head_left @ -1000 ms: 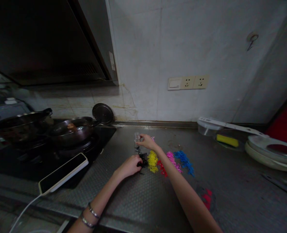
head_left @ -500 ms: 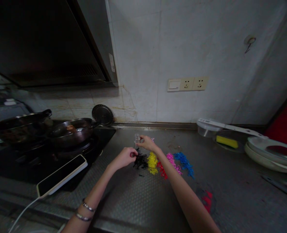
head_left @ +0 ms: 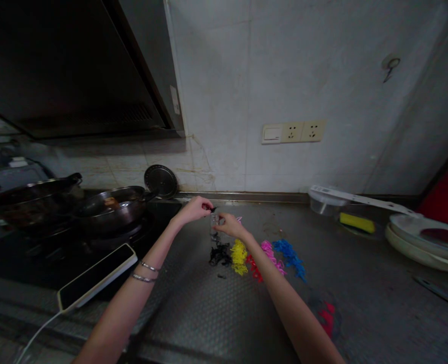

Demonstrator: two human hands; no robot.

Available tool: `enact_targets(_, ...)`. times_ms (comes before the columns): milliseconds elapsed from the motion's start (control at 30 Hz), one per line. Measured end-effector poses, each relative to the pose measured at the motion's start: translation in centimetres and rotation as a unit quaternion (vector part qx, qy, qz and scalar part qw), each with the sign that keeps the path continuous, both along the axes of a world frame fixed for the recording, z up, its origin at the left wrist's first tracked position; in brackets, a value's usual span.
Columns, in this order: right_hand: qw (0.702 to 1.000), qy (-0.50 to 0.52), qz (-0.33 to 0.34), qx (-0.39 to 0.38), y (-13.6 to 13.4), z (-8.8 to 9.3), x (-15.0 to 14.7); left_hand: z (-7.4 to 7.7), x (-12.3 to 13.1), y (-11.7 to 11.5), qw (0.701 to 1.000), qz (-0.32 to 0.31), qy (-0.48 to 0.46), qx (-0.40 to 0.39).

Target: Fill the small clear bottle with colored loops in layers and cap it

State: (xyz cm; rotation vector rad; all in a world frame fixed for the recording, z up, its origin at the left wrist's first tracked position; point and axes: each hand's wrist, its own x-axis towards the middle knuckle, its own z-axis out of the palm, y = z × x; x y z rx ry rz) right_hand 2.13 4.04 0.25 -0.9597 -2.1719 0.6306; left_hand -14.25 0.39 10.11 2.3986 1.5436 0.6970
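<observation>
My left hand [head_left: 198, 209] pinches a few small black rubber bands [head_left: 213, 209] just above the mouth of a small clear container [head_left: 213, 222]. From its right side, my right hand [head_left: 230, 225] grips that container between thumb and fingers. Directly below lies a pile of black bands [head_left: 219, 255] on the metal counter [head_left: 216, 308]. A yellow pile [head_left: 239, 258], a red pile [head_left: 254, 270], a pink pile [head_left: 272, 257] and a blue pile [head_left: 291, 259] of similar bands run off to the right, with my right forearm passing over part of the red one.
On the left, a phone-like device [head_left: 97, 278] with a white cable lies by the stove, where two pans [head_left: 113, 215] stand. To the right are a clear plastic tub [head_left: 325, 202], a yellow sponge [head_left: 357, 222], stacked dishes [head_left: 424, 247] and a red item [head_left: 327, 318] in clear plastic.
My left hand has risen from the black pile to the container's top, carrying black bands. My right hand keeps its hold on the container in nearly the same place.
</observation>
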Motion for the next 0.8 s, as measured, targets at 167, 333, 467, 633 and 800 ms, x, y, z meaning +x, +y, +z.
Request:
enact_targets(167, 1.0, 0.0, 0.004, 0.003, 0.1, -0.1, 0.0, -0.6, 0.2, 1.4, 1.0, -0.012, 0.015, -0.02)
enact_targets(333, 1.0, 0.004, 0.004, 0.005, 0.0, 0.0, 0.0, -0.5, 0.5, 1.9, 0.998, -0.024, 0.034, -0.048)
enact_targets(467, 1.0, -0.003, -0.002, 0.001, 0.0, 0.0, 0.0, 0.2, 0.9, 2.1, 0.996, -0.037, 0.065, -0.057)
enact_targets(633, 1.0, -0.006, -0.009, -0.002, 0.1, -0.2, -0.1, 0.8, 1.5, 2.2, 0.992, -0.049, 0.102, -0.046)
enact_targets(800, 1.0, -0.008, -0.013, -0.01, 0.1, -0.1, 0.0, 1.3, 2.2, 2.0, 0.99, -0.039, 0.129, -0.041)
